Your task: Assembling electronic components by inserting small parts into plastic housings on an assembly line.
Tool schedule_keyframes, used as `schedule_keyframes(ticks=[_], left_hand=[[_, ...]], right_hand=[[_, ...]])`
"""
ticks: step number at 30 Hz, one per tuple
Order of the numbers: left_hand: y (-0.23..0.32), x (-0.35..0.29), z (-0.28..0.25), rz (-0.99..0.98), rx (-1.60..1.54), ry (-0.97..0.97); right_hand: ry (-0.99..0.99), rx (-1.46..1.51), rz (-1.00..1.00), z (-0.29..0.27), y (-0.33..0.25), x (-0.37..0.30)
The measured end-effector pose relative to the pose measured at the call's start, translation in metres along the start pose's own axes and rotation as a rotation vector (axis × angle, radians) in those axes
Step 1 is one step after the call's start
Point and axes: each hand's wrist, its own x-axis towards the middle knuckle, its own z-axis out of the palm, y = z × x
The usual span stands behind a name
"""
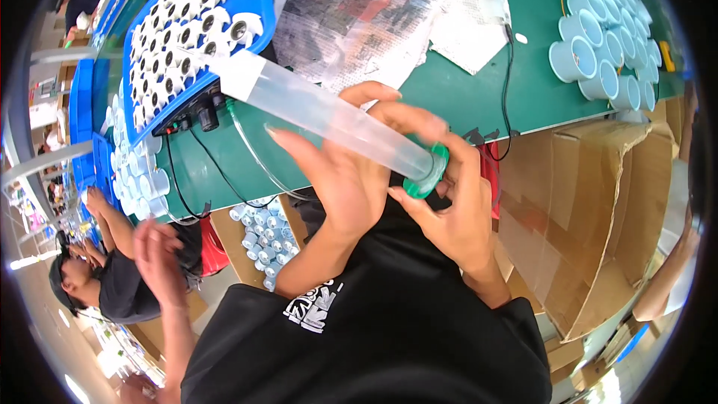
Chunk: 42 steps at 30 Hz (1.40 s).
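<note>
A broad, flat, green-topped workbench [479,101] spreads from ten to two o'clock across a brightly lit workroom, where straight, pale grey rails [46,161] stretch at nine. A slim white strip light [30,260] glows between eight and nine; pale grey flooring [223,280] shows between seven and eight.

The left of 2 head-worn fisheye cameras looks steeply down past the black shirt [404,344] at the near left hand [350,183] and right hand [465,226], the green table [467,97] lying beyond.
</note>
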Motion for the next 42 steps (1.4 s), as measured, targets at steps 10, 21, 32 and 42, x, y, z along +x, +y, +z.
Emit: schedule_keyframes(ticks=[10,21,32,42], left_hand=[[0.006,-0.035,-0.016,0.130,0.498,0.246],[0.001,-0.031,-0.019,0.147,0.357,0.154],[-0.012,-0.026,-0.005,0.080,0.427,0.148],[-0.030,0.009,0.010,0.126,0.408,0.208]], right_hand=[[-0.156,-0.077,0.107,0.038,-0.021,0.013],[-0.192,0.420,0.220,0.030,0.002,0.012],[-0.249,0.636,0.405,0.027,0.028,0.004],[-0.120,0.304,0.166,0.008,0.007,0.030]])
